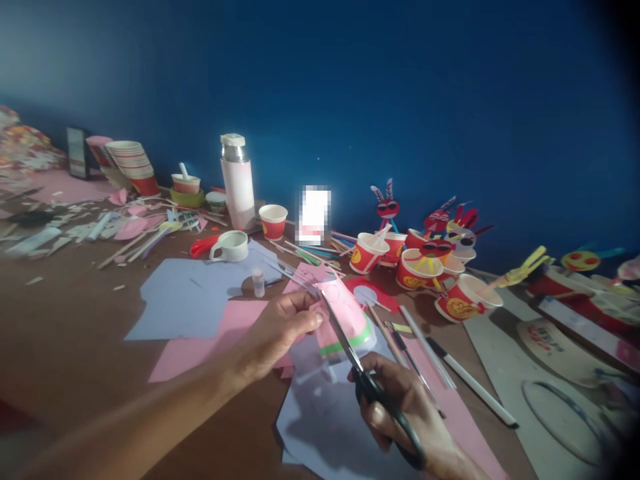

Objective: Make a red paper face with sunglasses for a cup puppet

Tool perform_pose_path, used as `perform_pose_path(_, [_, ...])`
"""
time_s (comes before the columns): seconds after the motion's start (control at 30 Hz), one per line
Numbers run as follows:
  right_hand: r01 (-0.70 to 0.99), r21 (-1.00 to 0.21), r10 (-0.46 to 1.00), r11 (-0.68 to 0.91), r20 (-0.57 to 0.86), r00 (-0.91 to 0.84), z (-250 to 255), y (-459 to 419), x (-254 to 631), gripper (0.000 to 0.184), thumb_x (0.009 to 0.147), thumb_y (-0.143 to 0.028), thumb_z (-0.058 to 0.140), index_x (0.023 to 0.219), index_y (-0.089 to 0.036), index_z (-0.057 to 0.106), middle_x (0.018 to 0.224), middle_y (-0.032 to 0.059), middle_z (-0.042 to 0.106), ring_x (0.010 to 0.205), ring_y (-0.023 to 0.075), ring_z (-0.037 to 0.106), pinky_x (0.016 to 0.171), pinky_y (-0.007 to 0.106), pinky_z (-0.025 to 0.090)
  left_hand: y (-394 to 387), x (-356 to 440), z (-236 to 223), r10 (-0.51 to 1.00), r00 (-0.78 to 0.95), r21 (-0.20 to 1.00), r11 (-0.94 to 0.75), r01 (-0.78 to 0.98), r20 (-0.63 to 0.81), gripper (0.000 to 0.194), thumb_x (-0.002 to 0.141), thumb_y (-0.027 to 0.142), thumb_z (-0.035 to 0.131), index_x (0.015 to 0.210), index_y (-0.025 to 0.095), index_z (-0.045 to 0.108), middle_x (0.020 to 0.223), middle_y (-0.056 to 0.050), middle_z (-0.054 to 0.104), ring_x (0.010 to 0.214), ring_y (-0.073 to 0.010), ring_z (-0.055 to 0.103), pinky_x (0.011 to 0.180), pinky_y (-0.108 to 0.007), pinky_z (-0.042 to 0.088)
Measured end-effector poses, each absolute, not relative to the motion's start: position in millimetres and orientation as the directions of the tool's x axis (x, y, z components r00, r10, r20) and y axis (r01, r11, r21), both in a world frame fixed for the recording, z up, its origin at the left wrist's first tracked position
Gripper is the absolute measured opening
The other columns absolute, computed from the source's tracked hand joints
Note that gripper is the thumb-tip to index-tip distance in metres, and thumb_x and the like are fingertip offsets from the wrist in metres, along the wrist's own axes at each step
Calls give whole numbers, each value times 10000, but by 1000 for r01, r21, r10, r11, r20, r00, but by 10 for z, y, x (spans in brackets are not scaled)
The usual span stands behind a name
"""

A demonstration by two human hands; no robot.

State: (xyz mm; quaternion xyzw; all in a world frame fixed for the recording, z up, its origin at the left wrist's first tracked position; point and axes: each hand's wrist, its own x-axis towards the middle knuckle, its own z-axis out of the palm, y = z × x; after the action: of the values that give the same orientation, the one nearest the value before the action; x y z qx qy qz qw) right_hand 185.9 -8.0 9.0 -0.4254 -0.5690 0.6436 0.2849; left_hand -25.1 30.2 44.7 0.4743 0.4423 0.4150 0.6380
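Between thumb and fingers, my left hand (287, 327) pinches a small piece of pink paper (317, 320). My right hand (400, 403) is closed round the black handles of a pair of scissors (345, 333), whose blades point up and left, close to my left fingertips. Just behind the blades is a pink paper piece with a green band (350, 313); whether it is part of what I pinch, I cannot tell. Below both hands lie blue paper sheets (320, 407) and pink paper (465, 420).
Red paper cups (367, 253) with paper figures stand at the back right. A white flask (237, 187), a single cup (273, 221) and a white mug-like lid (231, 247) stand farther back. Pens, straws and a marker (475, 383) lie to the right; paper scraps (135, 223) cover the left.
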Motion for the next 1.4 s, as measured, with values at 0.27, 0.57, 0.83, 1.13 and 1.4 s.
perform_pose_path(0.27, [65, -977, 815, -203, -206, -542, -15, -74, 1885, 577, 628, -650, 682, 886, -171, 491, 516, -78, 448, 368, 39, 360, 371, 174, 290, 354, -302, 468, 942, 269, 965, 236, -111, -200, 83, 644, 230, 594, 684, 157, 589, 622, 36, 474, 591, -101, 376, 597, -260, 300])
perform_pose_path(0.57, [47, -967, 810, -252, -237, -536, -60, -83, 1890, 566, 612, -613, 718, 903, -173, 513, 502, -85, 446, 368, 41, 354, 364, 166, 301, 416, -366, 510, 915, 334, 969, 247, -16, -227, 71, 619, 219, 611, 614, 155, 581, 594, 29, 497, 597, -110, 412, 604, -268, 314])
perform_pose_path(0.83, [108, -979, 833, -175, -206, -513, -39, -103, 1895, 565, 639, -654, 665, 897, -167, 537, 466, -86, 414, 347, 52, 342, 348, 180, 310, 403, -376, 510, 917, 349, 972, 227, -64, -192, 64, 635, 213, 608, 618, 154, 589, 609, 29, 503, 595, -106, 404, 609, -267, 313])
perform_pose_path(1.13, [146, -972, 817, -182, -232, -528, 13, -87, 1883, 540, 646, -615, 677, 906, -168, 523, 451, -89, 417, 338, 46, 327, 345, 172, 283, 412, -431, 477, 895, 411, 968, 233, -94, -176, 108, 651, 202, 610, 715, 122, 646, 652, 18, 519, 645, -101, 412, 637, -254, 301])
perform_pose_path(1.4, [168, -970, 824, -176, -238, -513, 28, -106, 1895, 569, 637, -659, 655, 885, -161, 536, 447, -96, 392, 336, 42, 320, 337, 165, 275, 409, -435, 500, 889, 409, 962, 260, -83, -205, 109, 634, 210, 619, 692, 122, 648, 613, 33, 489, 575, -86, 360, 582, -256, 269])
